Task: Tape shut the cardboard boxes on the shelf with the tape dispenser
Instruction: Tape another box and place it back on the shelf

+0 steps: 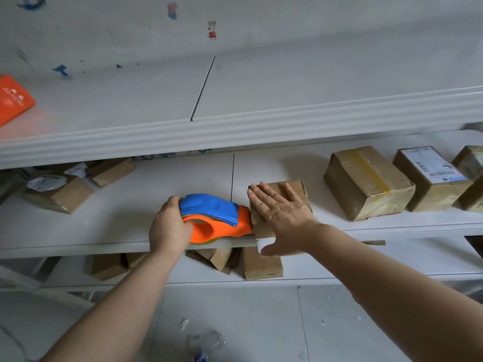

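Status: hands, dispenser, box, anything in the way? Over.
Left hand grips tape dispenser, nose against the small box. Right hand flat on its top. Taped box to the right stands apart.

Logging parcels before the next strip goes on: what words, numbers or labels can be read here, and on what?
No text is legible.
White shipping label on the cardboard box at right: barcodes and print, too small to read.
Orange parcel, upper left: white marks, blurred.
Crumpled white label, far left: blurred.
Tape dispenser: no lettering visible.
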